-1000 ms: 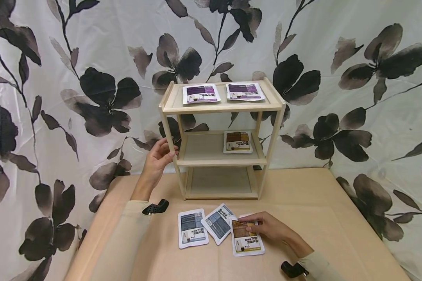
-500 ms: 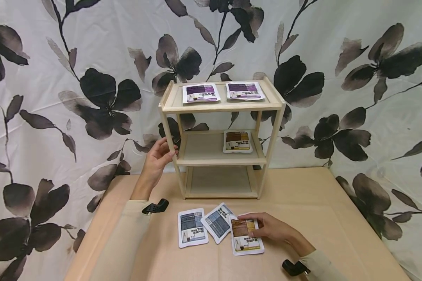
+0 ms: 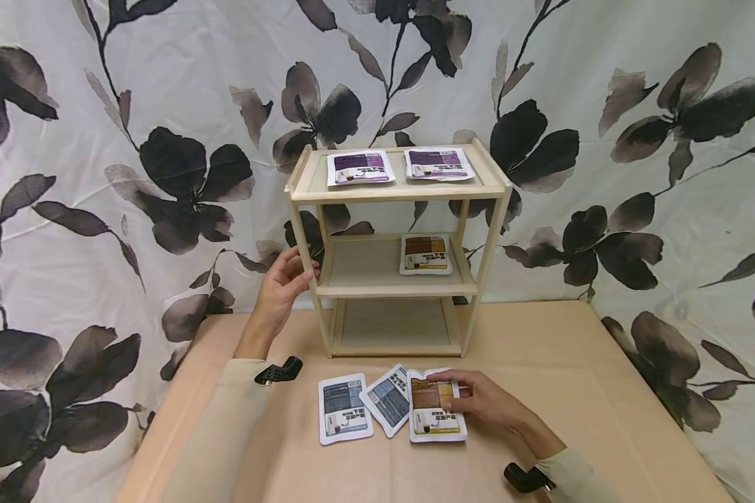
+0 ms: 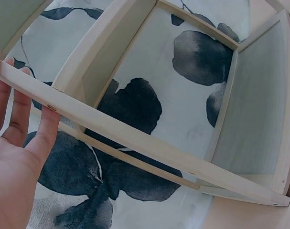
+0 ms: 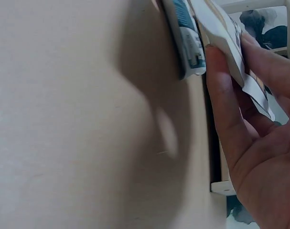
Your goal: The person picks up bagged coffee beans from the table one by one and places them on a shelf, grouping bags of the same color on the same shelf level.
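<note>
My right hand (image 3: 493, 405) pinches a flat white pouch with a brown and yellow label (image 3: 437, 423), just in front of the shelf. Thumb and fingers grip its side in the right wrist view, where the pouch (image 5: 221, 33) is seen nearly edge-on. To its left on the table lie two blue-labelled pouches, one straight (image 3: 344, 409) and one tilted (image 3: 386, 402); the held pouch overlaps the tilted one's edge in the head view. My left hand (image 3: 273, 290) holds the left front post of a small three-tier wooden shelf (image 3: 396, 290), fingertips on the wood (image 4: 111, 129).
Two purple-labelled pouches, a left one (image 3: 360, 168) and a right one (image 3: 439, 163), lie on the top tier. Another brown and yellow pouch (image 3: 426, 253) lies at the right of the middle tier. Behind the table (image 3: 554, 377) hangs a floral curtain (image 3: 415, 91).
The right hand's thumb has shifted on the brown and yellow pouch, and the pouch has moved slightly left and away from me. The left hand has stayed on the post.
</note>
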`<action>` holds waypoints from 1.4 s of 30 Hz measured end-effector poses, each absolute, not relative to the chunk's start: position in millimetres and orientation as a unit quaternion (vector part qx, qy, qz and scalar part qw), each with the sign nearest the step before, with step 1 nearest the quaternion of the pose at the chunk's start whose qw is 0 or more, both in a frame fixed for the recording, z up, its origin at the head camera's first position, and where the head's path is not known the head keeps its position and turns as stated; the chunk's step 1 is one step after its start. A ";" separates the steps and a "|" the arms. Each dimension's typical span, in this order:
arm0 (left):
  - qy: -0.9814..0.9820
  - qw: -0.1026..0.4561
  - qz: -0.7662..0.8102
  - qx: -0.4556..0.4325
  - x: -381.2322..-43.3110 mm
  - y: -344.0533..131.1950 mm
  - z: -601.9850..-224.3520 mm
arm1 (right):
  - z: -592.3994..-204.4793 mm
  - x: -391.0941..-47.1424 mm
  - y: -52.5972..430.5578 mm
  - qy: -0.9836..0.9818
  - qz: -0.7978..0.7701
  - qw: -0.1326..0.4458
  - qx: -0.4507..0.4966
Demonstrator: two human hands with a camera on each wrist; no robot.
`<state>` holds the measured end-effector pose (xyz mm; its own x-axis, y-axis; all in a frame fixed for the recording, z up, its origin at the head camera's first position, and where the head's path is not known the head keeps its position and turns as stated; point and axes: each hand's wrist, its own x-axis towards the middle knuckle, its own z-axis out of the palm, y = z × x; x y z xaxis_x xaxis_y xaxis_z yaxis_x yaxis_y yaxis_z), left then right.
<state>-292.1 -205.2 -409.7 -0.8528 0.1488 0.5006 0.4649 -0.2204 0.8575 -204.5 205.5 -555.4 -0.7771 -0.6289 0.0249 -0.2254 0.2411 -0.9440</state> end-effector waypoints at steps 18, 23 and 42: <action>-0.621 0.106 -0.734 -0.253 -290.8 -205.9 -409.5 | -519.8 -202.2 191.2 0.741 -0.606 0.164 -0.237; -0.617 0.107 -0.737 -0.252 -291.1 -206.0 -409.8 | -505.0 -202.1 187.1 0.736 -0.611 0.161 -0.245; -0.617 0.108 -0.737 -0.254 -292.5 -206.5 -410.7 | -464.9 -213.3 171.9 0.727 -0.623 0.118 -0.263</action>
<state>-292.5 -206.5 -410.7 -0.8475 0.1538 0.5079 0.4729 -0.2157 0.8543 -213.3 171.9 -464.9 -0.8332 -0.5306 0.1556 -0.2357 0.0863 -0.9680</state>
